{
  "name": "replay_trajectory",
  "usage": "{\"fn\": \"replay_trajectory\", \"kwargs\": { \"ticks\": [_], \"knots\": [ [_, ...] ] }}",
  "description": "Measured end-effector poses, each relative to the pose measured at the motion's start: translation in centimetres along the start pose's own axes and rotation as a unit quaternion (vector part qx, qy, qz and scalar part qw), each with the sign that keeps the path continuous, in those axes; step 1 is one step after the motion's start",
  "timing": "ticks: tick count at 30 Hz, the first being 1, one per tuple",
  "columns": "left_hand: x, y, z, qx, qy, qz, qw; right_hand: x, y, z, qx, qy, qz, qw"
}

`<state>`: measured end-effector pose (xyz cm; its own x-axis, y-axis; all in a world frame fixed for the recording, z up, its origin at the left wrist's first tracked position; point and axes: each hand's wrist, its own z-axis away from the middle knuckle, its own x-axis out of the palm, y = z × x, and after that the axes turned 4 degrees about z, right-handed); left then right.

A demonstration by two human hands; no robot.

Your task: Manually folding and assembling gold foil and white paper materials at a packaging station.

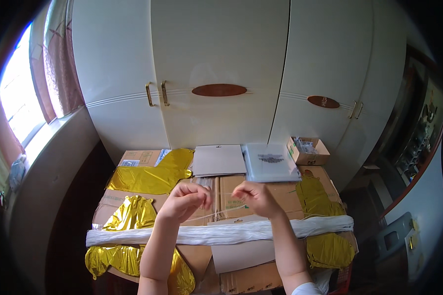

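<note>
My left hand [186,201] and my right hand [257,198] are raised over the middle of the table, fingers pinched and the hands a little apart. A thin white string [216,214] runs between them, and its ends near the fingers are hard to make out. Below my wrists a long bundle of white strings [231,233] lies straight across the table from left to right. Under it is a grey card sheet [243,255] with a hanger slot. Flat gold foil balloons [147,179] lie on the left, and another gold foil balloon [330,250] lies on the right, partly beneath the bundle.
Flattened cardboard [293,194] covers the table. Along the back are a stack of grey card sheets [218,160], clear plastic bags [270,164] and a small open box [311,157] of clear plastic pieces. White cabinets [221,54] stand behind; a curtained window [24,88] is at left.
</note>
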<state>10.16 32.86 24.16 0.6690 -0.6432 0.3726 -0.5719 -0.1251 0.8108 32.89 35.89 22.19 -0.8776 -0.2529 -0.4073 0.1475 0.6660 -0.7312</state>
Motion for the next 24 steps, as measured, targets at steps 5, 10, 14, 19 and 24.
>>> {"fn": "replay_trajectory", "kwargs": {
  "ticks": [5,10,14,19,24],
  "knots": [
    [1.6,-0.5,-1.1,0.093,0.160,-0.342,0.921,1.4,-2.1,0.0,0.028,-0.094,0.032,0.995],
    [1.4,0.0,-0.6,0.107,0.106,-0.589,0.794,-0.1,-3.2,0.5,0.026,-0.057,-0.051,0.997],
    [1.3,0.5,-0.2,-0.121,0.068,-0.171,0.975,0.5,-2.2,0.3,0.036,-0.007,-0.021,0.999],
    [1.0,-0.1,-0.3,0.066,0.100,0.085,0.989,2.1,-2.6,0.1,0.086,-0.059,-0.089,0.991],
    [1.2,0.1,-1.0,0.109,0.198,-0.551,0.803,2.3,-2.8,0.4,0.080,-0.128,-0.109,0.983]
  ]
}}
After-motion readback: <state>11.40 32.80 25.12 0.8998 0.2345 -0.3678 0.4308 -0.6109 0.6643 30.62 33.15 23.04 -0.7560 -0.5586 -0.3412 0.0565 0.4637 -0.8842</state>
